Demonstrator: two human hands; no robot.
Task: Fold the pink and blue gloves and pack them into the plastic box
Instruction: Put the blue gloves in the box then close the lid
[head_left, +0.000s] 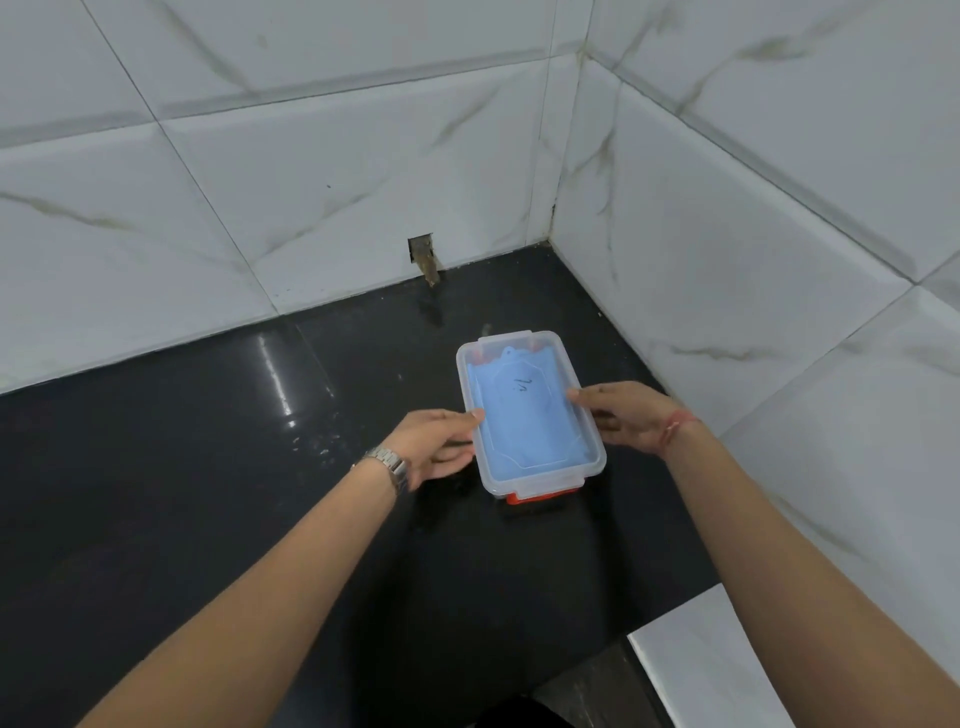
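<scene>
Left hand (441, 439): open, fingers loosely extended, thumb tip resting on the near-left edge of the lid (530, 410); holds nothing. Right hand (628, 418): open too, fingertips on the lid's right edge, palm off to the side; also holds nothing. The two hands bracket the box (587, 470) from either side, probably to press the lid down evenly or steady it while seating.

Between the hands: clear lid on the box, blue glove (519, 431) visible through it, lying flat and filling most of the interior. Pink glove not visible; may sit beneath the blue one, cannot tell.

Toward the wrists: orange latch (540, 496) at the box's near end, looks unclipped. A second orange latch shows faintly at the far end.

Under everything: black counter (208, 467), glossy. Packing looks nearly finished; latching remains.
</scene>
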